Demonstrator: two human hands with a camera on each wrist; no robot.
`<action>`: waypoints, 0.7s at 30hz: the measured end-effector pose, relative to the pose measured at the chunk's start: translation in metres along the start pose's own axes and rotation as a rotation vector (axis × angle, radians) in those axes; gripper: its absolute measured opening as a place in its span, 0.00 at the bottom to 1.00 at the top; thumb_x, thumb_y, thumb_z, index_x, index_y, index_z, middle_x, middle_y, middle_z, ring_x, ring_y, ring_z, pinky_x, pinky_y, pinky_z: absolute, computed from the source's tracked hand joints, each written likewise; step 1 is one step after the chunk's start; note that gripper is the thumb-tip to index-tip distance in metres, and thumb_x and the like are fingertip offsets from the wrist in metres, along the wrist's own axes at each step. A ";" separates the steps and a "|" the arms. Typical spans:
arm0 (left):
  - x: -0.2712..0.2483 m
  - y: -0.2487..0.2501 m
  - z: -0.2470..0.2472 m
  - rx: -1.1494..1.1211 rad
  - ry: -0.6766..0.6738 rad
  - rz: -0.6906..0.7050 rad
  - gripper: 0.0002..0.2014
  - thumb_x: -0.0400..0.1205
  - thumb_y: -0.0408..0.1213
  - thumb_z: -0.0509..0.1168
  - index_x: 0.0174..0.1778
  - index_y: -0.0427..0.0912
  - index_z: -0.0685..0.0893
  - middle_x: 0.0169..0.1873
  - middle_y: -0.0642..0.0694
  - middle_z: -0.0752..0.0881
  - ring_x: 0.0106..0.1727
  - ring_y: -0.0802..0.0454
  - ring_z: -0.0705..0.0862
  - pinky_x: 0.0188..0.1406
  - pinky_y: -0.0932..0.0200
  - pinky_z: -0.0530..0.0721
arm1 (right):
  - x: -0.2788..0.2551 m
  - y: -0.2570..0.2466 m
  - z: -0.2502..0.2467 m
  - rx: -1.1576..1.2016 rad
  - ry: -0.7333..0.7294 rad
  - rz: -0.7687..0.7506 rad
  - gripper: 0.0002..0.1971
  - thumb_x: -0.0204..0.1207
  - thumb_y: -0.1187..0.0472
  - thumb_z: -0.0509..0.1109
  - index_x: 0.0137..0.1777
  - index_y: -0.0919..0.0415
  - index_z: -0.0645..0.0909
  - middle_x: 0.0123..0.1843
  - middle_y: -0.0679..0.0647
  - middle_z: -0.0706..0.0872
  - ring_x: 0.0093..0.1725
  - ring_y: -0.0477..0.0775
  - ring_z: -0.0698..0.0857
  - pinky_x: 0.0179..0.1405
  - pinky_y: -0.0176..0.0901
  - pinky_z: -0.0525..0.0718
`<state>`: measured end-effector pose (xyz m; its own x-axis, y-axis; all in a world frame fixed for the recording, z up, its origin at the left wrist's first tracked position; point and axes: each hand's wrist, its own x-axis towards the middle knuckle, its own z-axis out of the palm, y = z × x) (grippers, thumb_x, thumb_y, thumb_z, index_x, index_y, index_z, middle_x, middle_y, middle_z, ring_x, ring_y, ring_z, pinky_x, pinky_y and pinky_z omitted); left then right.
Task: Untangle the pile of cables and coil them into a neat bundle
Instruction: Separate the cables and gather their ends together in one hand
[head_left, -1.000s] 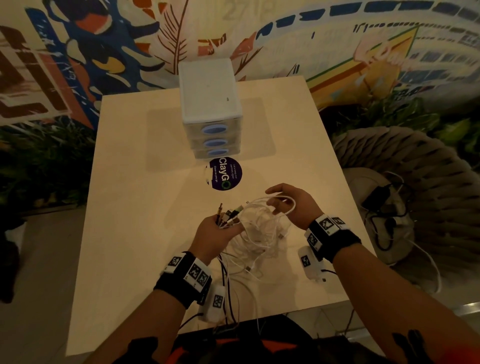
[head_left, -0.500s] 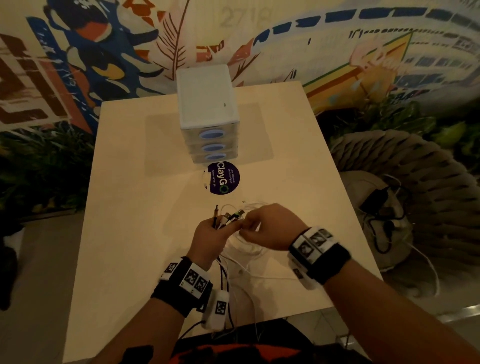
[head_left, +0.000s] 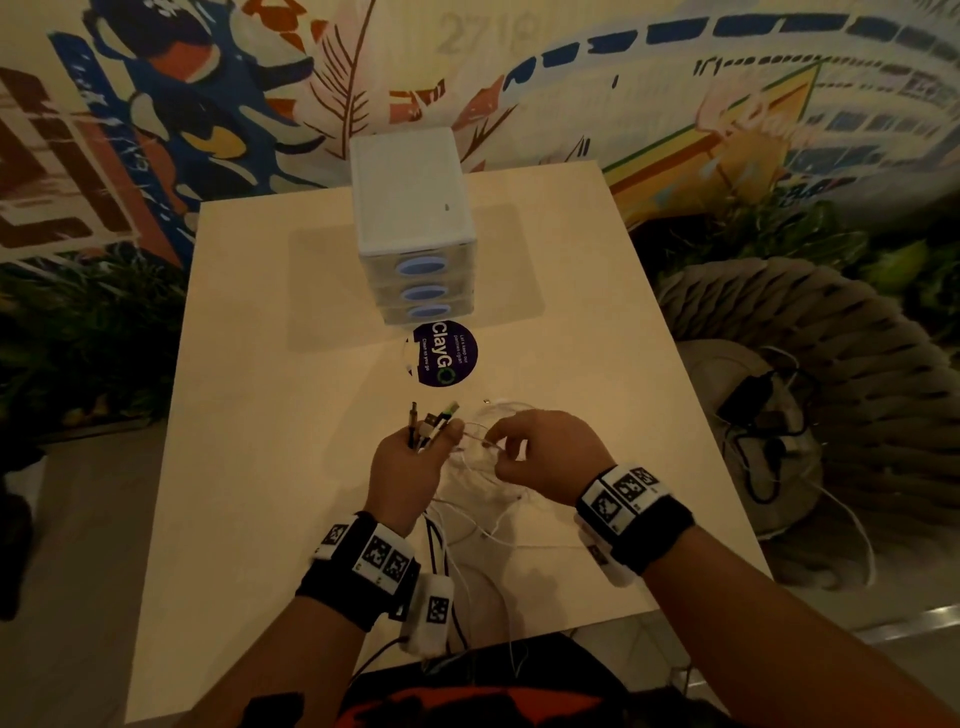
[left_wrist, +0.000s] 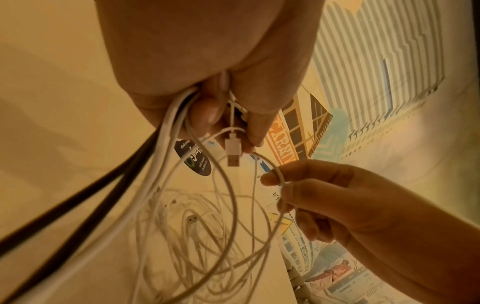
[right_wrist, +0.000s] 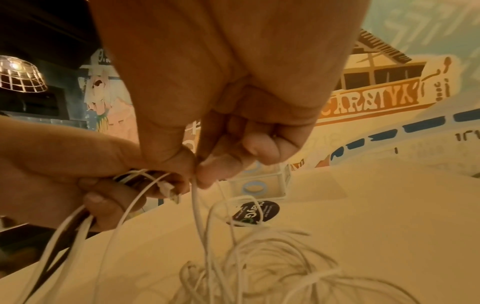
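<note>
The right hand (head_left: 540, 457) has come close to the left hand (head_left: 410, 467), which grips the plug ends; it pinches one white cable (left_wrist: 233, 205) (the tangle (head_left: 483, 467) lies on the counter (head_left: 260, 415)); pull slowly.

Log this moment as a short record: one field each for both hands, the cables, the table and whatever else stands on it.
left hand: left hand grips a bunch of cable ends, plugs sticking up
right hand: right hand pinches one white cable
cable pile: loose white loops lie tangled on the table
black cables: black cables trail from the left hand
behind: drawer unit, round purple sticker
</note>
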<state>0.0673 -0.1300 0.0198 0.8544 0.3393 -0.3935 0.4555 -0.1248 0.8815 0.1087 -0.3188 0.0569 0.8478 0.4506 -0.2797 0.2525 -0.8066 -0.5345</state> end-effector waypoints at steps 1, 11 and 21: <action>0.002 -0.001 -0.001 0.013 0.030 0.003 0.14 0.80 0.51 0.76 0.41 0.42 0.91 0.22 0.57 0.85 0.29 0.62 0.81 0.33 0.61 0.75 | -0.001 0.003 -0.004 0.027 0.000 -0.033 0.15 0.73 0.51 0.74 0.60 0.39 0.88 0.44 0.39 0.85 0.38 0.39 0.79 0.38 0.32 0.74; 0.014 -0.010 -0.004 0.017 0.148 0.041 0.10 0.78 0.43 0.78 0.52 0.49 0.88 0.46 0.52 0.90 0.53 0.48 0.88 0.56 0.53 0.83 | -0.007 0.032 -0.032 0.278 0.138 0.006 0.07 0.78 0.58 0.72 0.47 0.41 0.86 0.41 0.39 0.87 0.40 0.42 0.84 0.44 0.41 0.82; -0.003 0.021 0.005 -0.360 -0.217 0.039 0.10 0.86 0.39 0.69 0.60 0.42 0.91 0.19 0.56 0.69 0.19 0.59 0.61 0.19 0.64 0.63 | -0.003 0.030 -0.035 0.364 0.091 -0.073 0.11 0.78 0.62 0.72 0.47 0.41 0.87 0.45 0.44 0.87 0.44 0.44 0.83 0.49 0.38 0.82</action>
<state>0.0758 -0.1387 0.0380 0.9195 0.1322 -0.3703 0.3385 0.2133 0.9165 0.1305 -0.3579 0.0699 0.8757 0.4531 -0.1671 0.1455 -0.5774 -0.8034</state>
